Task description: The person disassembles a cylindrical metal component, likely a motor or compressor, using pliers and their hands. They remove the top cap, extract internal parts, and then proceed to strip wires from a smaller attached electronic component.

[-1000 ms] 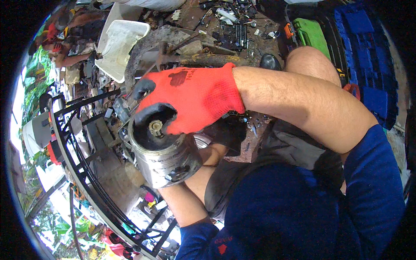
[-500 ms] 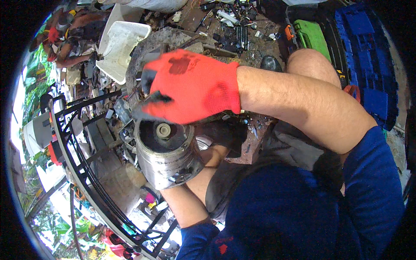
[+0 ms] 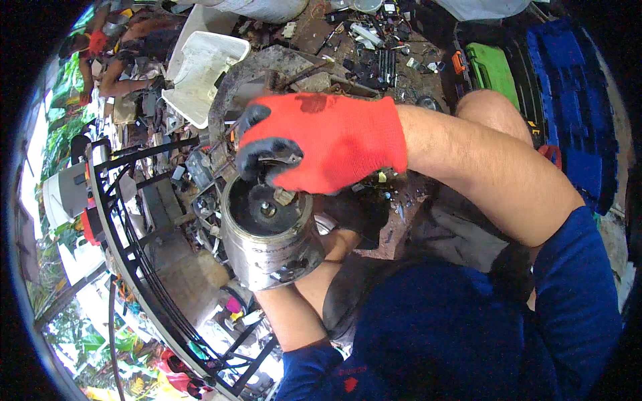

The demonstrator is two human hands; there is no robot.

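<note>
A shiny metal cup-shaped housing [image 3: 271, 264] stands tilted in front of me, its dark hollow top facing up. At the centre of the hollow shows a small metal shaft tip [image 3: 267, 209]. Over its far rim is my right hand [image 3: 321, 144], in a red glove with dark fingertips. Its fingers are curled closed, and a small pale fitting [image 3: 284, 196] pokes out beneath them. A bit of metal also glints between the dark fingertips, too small to name. My left forearm [image 3: 291, 317] reaches up behind the housing, which hides the left hand and its fingers.
A white plastic bin [image 3: 204, 73] lies beyond, beside a grey round slab [image 3: 234, 93]. Small scrap parts litter the ground. A black metal frame [image 3: 127, 254] curves along the left. A green case [image 3: 491, 73] and a blue tray [image 3: 568, 100] lie far right. Another person works far left.
The pale fitting has come off the shaft at the housing's centre and now shows under my right hand. That hand's fingers have curled closed. The view has shifted slightly.
</note>
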